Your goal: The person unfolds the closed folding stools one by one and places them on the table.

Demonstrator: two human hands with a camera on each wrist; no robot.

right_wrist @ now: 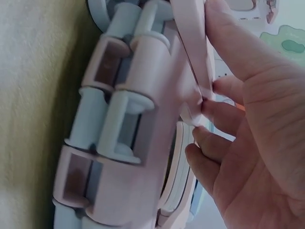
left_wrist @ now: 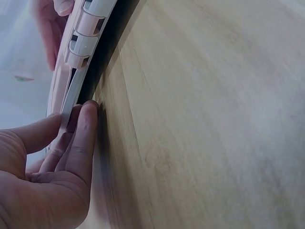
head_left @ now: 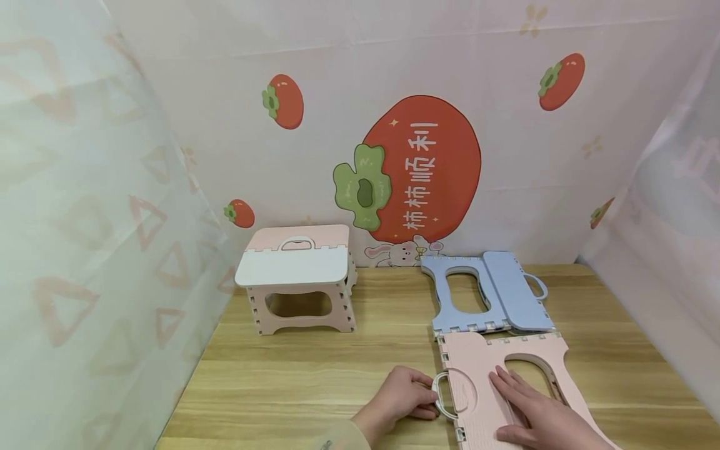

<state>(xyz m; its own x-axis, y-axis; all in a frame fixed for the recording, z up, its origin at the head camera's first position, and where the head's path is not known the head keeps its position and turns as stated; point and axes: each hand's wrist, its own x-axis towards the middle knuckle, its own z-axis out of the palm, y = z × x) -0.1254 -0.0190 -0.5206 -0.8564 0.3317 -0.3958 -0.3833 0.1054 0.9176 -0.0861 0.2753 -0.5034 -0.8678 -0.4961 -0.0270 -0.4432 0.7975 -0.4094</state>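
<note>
A folded pink plastic stool (head_left: pixel 478 356) lies flat at the front right of the wooden table. On its left edge is a white loop handle (head_left: pixel 440 405), which my left hand (head_left: pixel 402 397) pinches between thumb and fingers. The left wrist view shows the handle (left_wrist: pixel 71 93) in that pinch, close over the tabletop. My right hand (head_left: pixel 537 412) rests on the stool's pink top panel with fingers extended, beside the oval opening in the leg. Seen from the right wrist, the fingertips touch the panel's edge (right_wrist: pixel 193 45), with pink and white hinges (right_wrist: pixel 128 109) below.
A folded blue stool (head_left: pixel 509 294) lies just behind the pink one, their edges meeting in the head view. At the back left, a pink and white stool (head_left: pixel 292 269) stands unfolded. Printed sheets with persimmons (head_left: pixel 433 175) wall in the wooden table (head_left: pixel 315 375).
</note>
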